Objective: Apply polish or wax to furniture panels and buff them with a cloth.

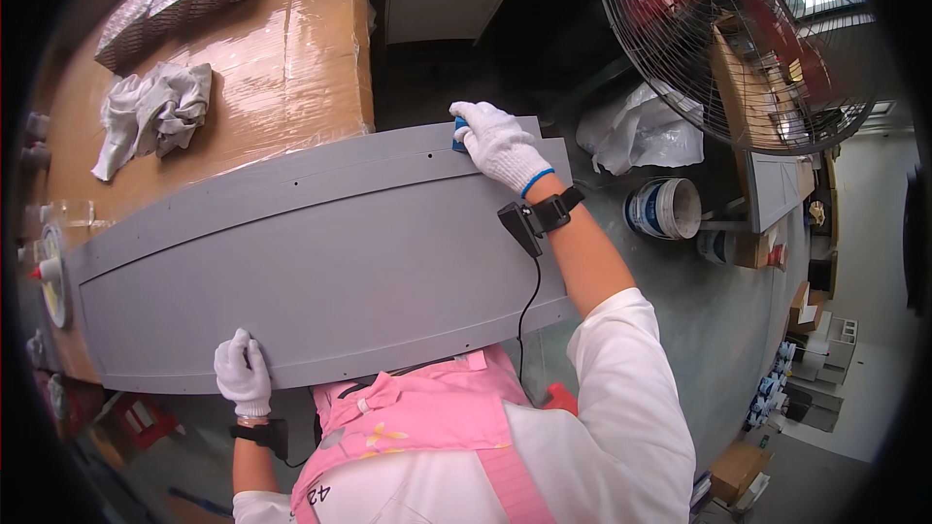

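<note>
A long grey panel (291,272) with a raised border and small dark holes lies across in front of me. Its left part rests over a wrapped cardboard surface. At the panel's far edge, toward the right, my right hand (497,144) in a white knitted glove is closed around a small blue block (458,134). The glove covers most of the block, so its exact kind is unclear. My left hand (242,369), also gloved, lies on the panel's near edge at the left, fingers stretched out on the surface and holding nothing.
Crumpled grey-white cloth (160,112) lies on the plastic-wrapped cardboard (291,58). A large caged fan (728,39) stands at the upper right. Below it are a white plastic bag (646,131) and a bucket (665,209). A cable (529,315) hangs from my right wrist device.
</note>
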Demonstrator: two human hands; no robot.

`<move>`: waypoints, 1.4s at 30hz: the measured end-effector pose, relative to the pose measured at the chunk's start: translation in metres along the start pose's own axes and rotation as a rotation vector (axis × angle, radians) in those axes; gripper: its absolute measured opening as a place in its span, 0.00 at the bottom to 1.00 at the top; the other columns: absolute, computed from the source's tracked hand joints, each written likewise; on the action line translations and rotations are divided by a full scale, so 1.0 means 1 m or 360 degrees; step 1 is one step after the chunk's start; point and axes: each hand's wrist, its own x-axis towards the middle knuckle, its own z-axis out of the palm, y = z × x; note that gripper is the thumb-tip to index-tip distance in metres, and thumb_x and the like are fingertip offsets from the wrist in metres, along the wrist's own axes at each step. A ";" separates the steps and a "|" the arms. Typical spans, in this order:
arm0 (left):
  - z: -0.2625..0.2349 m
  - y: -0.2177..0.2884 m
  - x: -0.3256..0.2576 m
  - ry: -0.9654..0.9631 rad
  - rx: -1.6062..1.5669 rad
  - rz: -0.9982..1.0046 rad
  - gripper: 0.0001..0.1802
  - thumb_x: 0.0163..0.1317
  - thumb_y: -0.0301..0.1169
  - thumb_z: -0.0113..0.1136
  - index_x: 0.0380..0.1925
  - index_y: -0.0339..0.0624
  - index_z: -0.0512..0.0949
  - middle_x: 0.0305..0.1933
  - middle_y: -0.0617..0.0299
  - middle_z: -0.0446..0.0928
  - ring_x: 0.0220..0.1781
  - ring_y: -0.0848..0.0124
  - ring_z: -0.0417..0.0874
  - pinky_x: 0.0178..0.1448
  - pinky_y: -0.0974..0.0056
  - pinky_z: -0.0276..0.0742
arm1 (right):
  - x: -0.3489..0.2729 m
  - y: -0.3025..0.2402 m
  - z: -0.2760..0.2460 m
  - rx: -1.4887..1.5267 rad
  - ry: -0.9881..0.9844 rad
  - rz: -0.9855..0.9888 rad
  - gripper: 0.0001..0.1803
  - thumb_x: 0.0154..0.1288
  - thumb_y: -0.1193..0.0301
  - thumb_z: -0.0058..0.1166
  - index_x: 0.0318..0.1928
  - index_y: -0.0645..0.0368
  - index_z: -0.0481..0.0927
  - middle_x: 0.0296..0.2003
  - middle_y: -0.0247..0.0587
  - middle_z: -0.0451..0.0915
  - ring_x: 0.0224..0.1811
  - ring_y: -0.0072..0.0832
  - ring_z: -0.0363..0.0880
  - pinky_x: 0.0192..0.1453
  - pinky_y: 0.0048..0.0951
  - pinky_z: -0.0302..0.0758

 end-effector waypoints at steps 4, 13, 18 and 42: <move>0.001 -0.003 -0.002 0.0007 -0.0016 0.0032 0.12 0.63 0.25 0.61 0.47 0.42 0.79 0.37 0.56 0.77 0.38 0.57 0.79 0.43 0.55 0.76 | -0.017 0.048 -0.025 -0.0123 0.0094 0.0206 0.19 0.73 0.64 0.48 0.62 0.47 0.73 0.54 0.48 0.78 0.57 0.49 0.78 0.60 0.49 0.76; 0.004 -0.005 -0.002 0.0014 -0.0013 0.0000 0.12 0.61 0.24 0.62 0.46 0.42 0.79 0.36 0.57 0.77 0.38 0.57 0.78 0.42 0.54 0.75 | -0.052 0.147 -0.040 0.0044 0.0478 0.0763 0.21 0.71 0.61 0.46 0.63 0.49 0.75 0.58 0.49 0.78 0.60 0.49 0.77 0.65 0.45 0.73; 0.005 0.000 -0.001 0.0008 0.0022 -0.0005 0.09 0.64 0.25 0.60 0.44 0.41 0.78 0.34 0.57 0.74 0.35 0.59 0.77 0.40 0.56 0.74 | -0.065 0.146 -0.028 0.0370 0.0570 0.0834 0.23 0.70 0.60 0.49 0.62 0.50 0.76 0.58 0.50 0.80 0.61 0.48 0.77 0.66 0.43 0.72; 0.004 0.003 0.001 -0.0011 -0.0036 0.0052 0.08 0.66 0.26 0.57 0.44 0.36 0.79 0.33 0.56 0.73 0.33 0.60 0.75 0.39 0.57 0.73 | -0.222 0.144 0.001 0.0555 0.0365 0.0879 0.22 0.68 0.62 0.53 0.61 0.54 0.76 0.56 0.52 0.81 0.60 0.49 0.77 0.64 0.41 0.72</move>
